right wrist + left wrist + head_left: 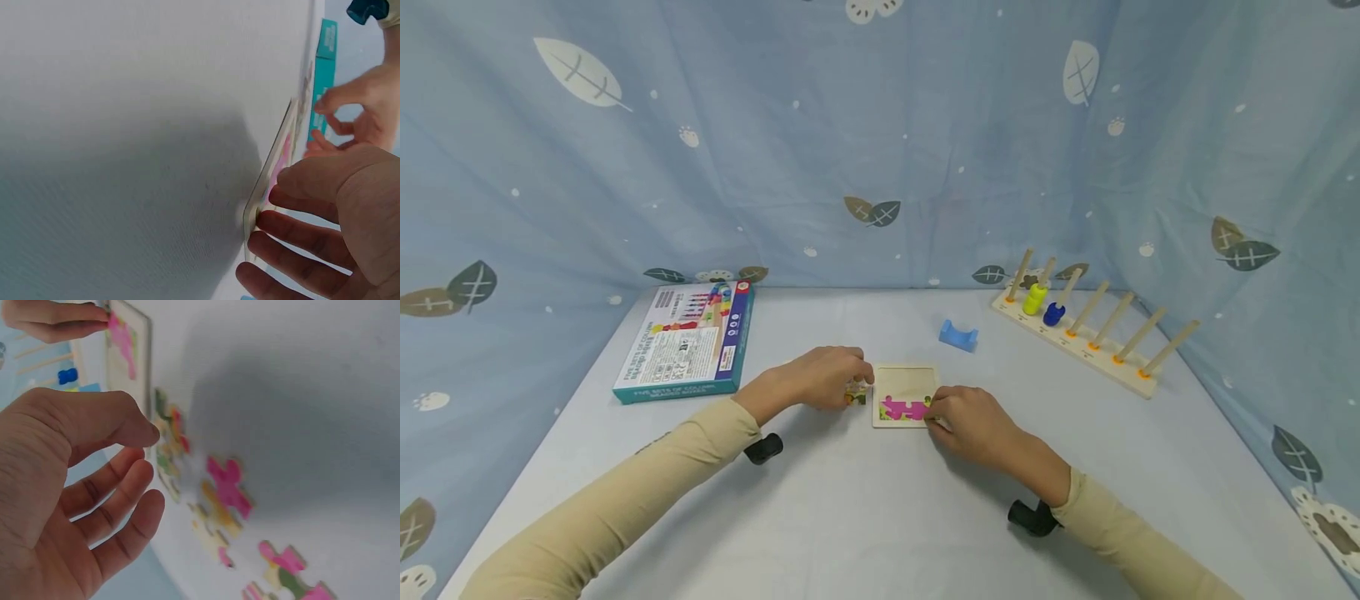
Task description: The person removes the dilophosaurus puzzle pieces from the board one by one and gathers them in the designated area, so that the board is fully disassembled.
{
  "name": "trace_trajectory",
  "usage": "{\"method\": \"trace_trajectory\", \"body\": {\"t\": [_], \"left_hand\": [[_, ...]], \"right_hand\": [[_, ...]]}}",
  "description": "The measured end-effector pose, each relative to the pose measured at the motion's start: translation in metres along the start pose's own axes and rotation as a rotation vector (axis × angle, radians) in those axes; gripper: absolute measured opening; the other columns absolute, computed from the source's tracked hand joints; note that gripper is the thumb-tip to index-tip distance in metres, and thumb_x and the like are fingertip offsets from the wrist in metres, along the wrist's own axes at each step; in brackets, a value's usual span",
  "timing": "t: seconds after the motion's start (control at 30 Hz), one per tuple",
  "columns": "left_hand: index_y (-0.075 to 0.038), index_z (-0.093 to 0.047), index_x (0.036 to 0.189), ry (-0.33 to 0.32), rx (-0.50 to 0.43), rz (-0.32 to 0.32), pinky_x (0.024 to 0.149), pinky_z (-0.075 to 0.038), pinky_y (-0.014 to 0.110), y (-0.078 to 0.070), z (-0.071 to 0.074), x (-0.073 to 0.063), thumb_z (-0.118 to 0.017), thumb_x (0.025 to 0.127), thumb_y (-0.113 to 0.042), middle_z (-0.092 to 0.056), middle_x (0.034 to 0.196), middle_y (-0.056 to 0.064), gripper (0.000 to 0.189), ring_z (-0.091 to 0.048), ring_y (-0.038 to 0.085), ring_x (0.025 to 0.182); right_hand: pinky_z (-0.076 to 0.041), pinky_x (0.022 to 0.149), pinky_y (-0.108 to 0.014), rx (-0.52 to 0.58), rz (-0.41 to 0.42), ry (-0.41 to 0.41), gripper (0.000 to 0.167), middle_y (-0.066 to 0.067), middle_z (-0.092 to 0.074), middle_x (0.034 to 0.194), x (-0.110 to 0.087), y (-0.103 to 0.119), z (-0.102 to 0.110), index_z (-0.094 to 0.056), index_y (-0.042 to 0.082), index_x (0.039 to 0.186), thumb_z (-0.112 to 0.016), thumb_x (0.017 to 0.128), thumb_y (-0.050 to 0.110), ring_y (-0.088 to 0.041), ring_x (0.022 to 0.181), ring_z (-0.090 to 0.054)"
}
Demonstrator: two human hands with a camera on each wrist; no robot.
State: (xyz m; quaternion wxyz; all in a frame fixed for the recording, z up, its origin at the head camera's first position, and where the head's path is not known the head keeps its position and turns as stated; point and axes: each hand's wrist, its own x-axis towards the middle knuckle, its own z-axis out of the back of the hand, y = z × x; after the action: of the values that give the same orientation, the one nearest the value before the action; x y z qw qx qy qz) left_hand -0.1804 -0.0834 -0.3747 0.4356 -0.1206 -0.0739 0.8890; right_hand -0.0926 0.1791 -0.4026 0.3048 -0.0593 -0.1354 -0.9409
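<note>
1 wooden jigsaw tray [907,382] lies between the left hand [826,377], loosely curled beside puzzle pieces [228,485], and the right hand [973,423], fingers apart at the tray's right edge; pinch indeterminable.

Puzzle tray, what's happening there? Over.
Left hand near loose pieces; right hand at right edge of puzzle tray. Tray partly filled, far part bare. Right hand partly covers it.

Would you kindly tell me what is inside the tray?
Pink and green pieces line the near side of the tray; bare wood shows beyond. The right hand partly covers their right end; anything beneath is hidden.
</note>
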Motion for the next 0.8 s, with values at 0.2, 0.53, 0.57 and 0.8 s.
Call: {"method": "trace_trajectory", "body": {"t": [0.2,0.53,0.57,0.8], "left_hand": [[-0.016,-0.070,0.120,0.005,-0.006,-0.002,0.076,-0.049,0.031,-0.008,0.007,0.005,-0.075,0.082,-0.014,-0.061,0.107,0.001,0.039,-0.057,0.011,0.088],[-0.015,-0.071,0.117,0.000,0.015,-0.039,0.078,-0.050,0.032,-0.021,0.005,0.020,-0.079,0.082,-0.022,-0.062,0.102,-0.001,0.036,-0.059,0.013,0.088],[-0.015,-0.071,0.116,-0.001,0.011,-0.043,0.078,-0.050,0.032,-0.022,0.005,0.021,-0.079,0.082,-0.023,-0.062,0.102,0.000,0.036,-0.059,0.013,0.089],[-0.016,-0.072,0.115,0.000,0.003,-0.061,0.077,-0.050,0.031,-0.030,-0.001,0.030,-0.081,0.082,-0.031,-0.062,0.100,-0.002,0.037,-0.059,0.012,0.089]], "right_hand": [[-0.051,0.065,-0.026,0.053,-0.016,0.012,0.006,0.004,-0.067,0.084,0.006,-0.003,0.002,-0.080,0.011,0.090,-0.079,0.084,0.012,-0.008,0.071,-0.059],[-0.040,0.054,-0.021,0.096,0.009,-0.030,0.002,0.005,-0.061,0.076,0.024,0.000,0.002,-0.078,0.010,0.085,-0.079,0.085,0.012,-0.006,0.062,-0.047],[-0.039,0.053,-0.021,0.099,0.020,-0.031,0.003,0.004,-0.061,0.075,0.026,0.001,0.001,-0.078,0.009,0.085,-0.078,0.085,0.012,-0.006,0.062,-0.046],[-0.041,0.054,-0.022,0.036,0.059,-0.022,0.007,0.002,-0.060,0.074,0.031,0.004,-0.006,-0.078,0.010,0.084,-0.084,0.080,0.011,-0.009,0.061,-0.047]]}}
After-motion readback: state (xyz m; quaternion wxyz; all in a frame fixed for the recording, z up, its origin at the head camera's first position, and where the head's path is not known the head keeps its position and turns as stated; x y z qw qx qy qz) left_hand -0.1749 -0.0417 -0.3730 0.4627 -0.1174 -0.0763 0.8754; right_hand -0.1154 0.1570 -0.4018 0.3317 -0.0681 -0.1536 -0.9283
